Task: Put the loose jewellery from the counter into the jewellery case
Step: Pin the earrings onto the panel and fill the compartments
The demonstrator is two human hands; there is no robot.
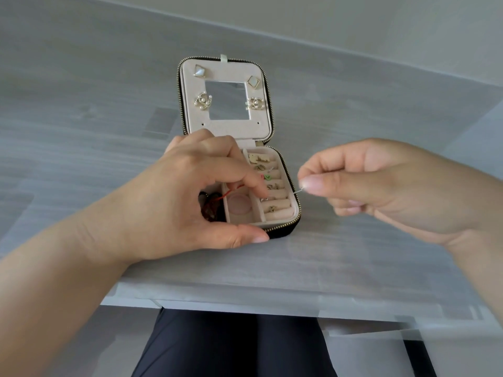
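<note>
Single head view, looking forward-down, close over counter [353, 262] edge.

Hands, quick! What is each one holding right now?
Left hand: thumb on the jewellery case, fingertip at the ring rolls; grip cannot be told.
Right hand: pinching a thin silver chain.
</note>
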